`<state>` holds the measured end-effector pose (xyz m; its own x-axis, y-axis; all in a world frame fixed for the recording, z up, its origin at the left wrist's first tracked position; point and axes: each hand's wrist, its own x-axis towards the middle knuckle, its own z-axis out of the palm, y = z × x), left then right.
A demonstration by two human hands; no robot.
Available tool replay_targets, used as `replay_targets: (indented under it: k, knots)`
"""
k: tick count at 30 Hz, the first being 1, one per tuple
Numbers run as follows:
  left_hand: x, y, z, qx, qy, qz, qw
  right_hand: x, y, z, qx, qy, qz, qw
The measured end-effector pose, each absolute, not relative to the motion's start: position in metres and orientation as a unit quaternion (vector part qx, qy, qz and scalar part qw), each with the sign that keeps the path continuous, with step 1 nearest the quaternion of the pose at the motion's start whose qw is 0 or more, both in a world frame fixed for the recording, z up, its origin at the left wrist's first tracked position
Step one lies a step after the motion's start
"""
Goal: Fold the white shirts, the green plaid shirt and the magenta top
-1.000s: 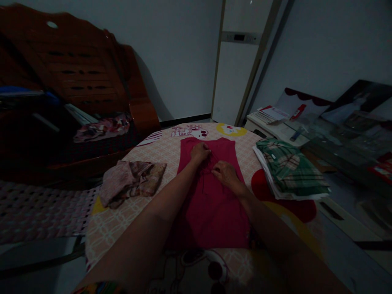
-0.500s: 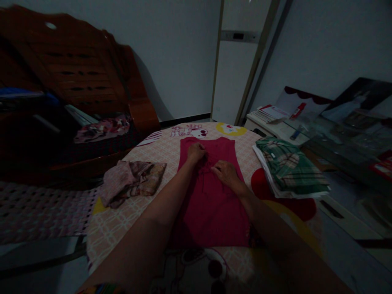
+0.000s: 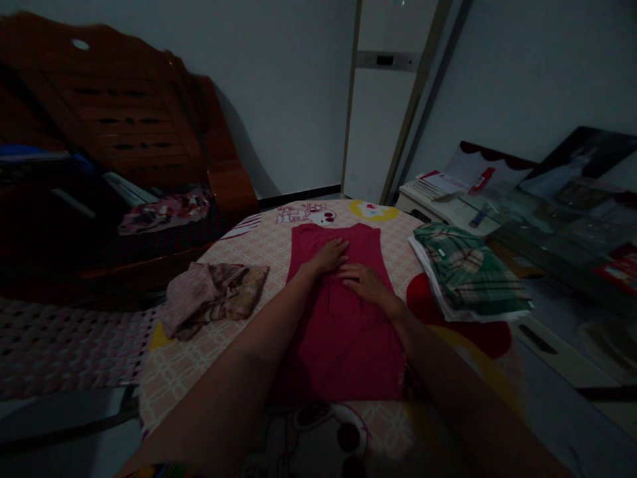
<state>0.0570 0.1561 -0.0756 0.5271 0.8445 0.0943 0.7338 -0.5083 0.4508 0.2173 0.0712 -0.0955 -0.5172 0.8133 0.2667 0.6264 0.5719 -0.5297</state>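
Observation:
A dark pink sleeveless top (image 3: pixel 343 352) lies spread out on the round table, its neck end away from me. My left hand (image 3: pixel 330 256) rests flat on its upper part, fingers stretched toward the right. Just below and to the right, my right hand (image 3: pixel 364 281) also lies on the cloth with its fingers extended to the left. The fingertips of both hands are close together near the middle of the top. A tie or seam detail on the fabric shows partly under the hands. Dark patterned cloth (image 3: pixel 412 384) peeks out by the lower right edge.
A patterned tablecloth (image 3: pixel 174 378) covers the table. Crumpled pinkish clothes (image 3: pixel 199 295) lie at the left, and a folded green plaid stack (image 3: pixel 472 272) sits at the right. Beyond stand a wooden bench (image 3: pixel 129 126), a white cabinet-like unit (image 3: pixel 378 119) and a glass-topped side table (image 3: pixel 537 226).
My left hand has moved slightly right and down, its fingers flattening out from a bent pose. My right hand's fingers have straightened on the top. The gathered cloth between them looks smoother.

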Motion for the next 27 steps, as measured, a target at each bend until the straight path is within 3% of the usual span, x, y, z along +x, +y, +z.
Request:
replay_targets:
  k: [11,20,27]
  knots:
    - [0.004,0.130,-0.036,0.821,0.474,0.245,0.203,0.250,0.054,-0.038,-0.451,-0.797,0.253,0.312]
    - [-0.037,0.042,-0.028,0.847,0.428,0.112,0.294,0.274,0.004,-0.032,-0.527,-0.781,0.260,0.210]
    - [-0.035,0.010,-0.037,0.865,0.446,0.058,0.221,0.266,-0.017,-0.049,-0.523,-0.818,0.214,0.110]
